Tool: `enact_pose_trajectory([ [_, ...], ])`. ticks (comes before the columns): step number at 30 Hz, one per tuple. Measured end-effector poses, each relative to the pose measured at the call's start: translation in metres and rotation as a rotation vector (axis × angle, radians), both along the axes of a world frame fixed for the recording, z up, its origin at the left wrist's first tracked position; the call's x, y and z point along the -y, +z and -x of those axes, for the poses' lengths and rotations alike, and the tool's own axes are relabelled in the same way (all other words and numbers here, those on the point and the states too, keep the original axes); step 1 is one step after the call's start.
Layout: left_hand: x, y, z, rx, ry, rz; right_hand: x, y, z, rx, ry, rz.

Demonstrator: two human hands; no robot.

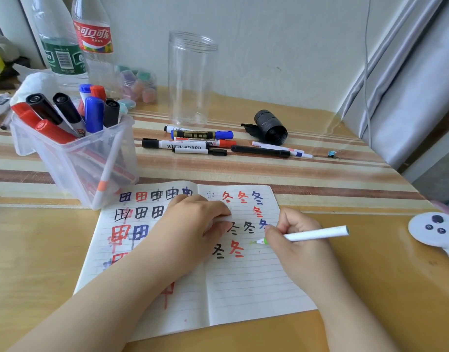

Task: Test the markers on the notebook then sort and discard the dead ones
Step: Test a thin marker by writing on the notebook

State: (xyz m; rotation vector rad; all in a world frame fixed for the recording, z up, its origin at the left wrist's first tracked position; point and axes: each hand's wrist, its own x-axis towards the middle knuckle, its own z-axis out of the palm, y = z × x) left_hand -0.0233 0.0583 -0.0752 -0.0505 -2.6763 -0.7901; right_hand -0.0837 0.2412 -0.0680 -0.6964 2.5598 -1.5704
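An open lined notebook point(243, 283) lies at the table's front, covered in black, red and blue test characters. My right hand point(298, 246) grips a thin white marker point(317, 233) with a green tip; the tip touches the right page beside a faint green mark. My left hand point(195, 224) rests on the notebook's middle and pinches a small white cap between thumb and fingers. A clear tub point(73, 158) at the left holds several red, black and blue markers. Several more markers point(200, 142) lie loose on the table behind the notebook.
An empty clear plastic jar point(189, 80) stands at the back centre. A roll of black bags point(270, 127) lies to its right, a small binder clip point(332, 154) farther right. Two bottles point(76, 41) and an eraser jar point(139, 85) stand back left. A white ghost-shaped object point(434, 231) sits at the right edge.
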Motion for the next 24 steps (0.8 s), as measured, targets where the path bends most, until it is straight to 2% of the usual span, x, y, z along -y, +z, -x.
enact_pose_trajectory([
  [8,0.0,-0.0006,-0.0001,0.002,0.007,-0.004,0.0007,0.0016,-0.0034,0.059,0.064,-0.008],
  [24,-0.0009,0.0025,-0.001,0.015,0.015,0.016,-0.0026,0.0027,-0.0028,0.044,0.021,-0.005],
])
